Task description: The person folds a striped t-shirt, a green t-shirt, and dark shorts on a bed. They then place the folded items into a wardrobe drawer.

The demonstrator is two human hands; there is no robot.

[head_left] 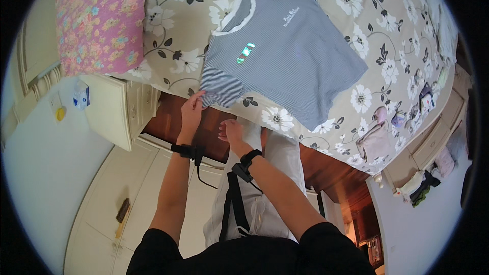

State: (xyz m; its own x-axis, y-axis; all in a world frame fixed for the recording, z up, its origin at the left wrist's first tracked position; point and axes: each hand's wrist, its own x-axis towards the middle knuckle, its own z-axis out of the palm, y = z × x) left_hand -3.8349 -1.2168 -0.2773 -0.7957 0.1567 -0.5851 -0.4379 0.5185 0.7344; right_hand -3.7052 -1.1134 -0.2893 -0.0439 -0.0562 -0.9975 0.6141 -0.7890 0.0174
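1. Our left hand (192, 108) pinched the sleeve hem of the grey striped shirt (282, 53), fingers closed on the cloth.
2. Our right hand (232, 131) hung loosely open just below the bed's edge, holding nothing.
3. We saw the shirt lying flat on the floral bed (372, 30), collar toward the pink pillow (99, 18), its length running up and away from us, nearer our left hand.

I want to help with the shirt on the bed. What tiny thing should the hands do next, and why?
Probably bring the right hand up to the shirt's near edge. The left hand already touches the sleeve at the bed's edge, while the right hand hovers empty just below, off the cloth. The striped shirt lies spread flat, so two hands would likely handle it more evenly.
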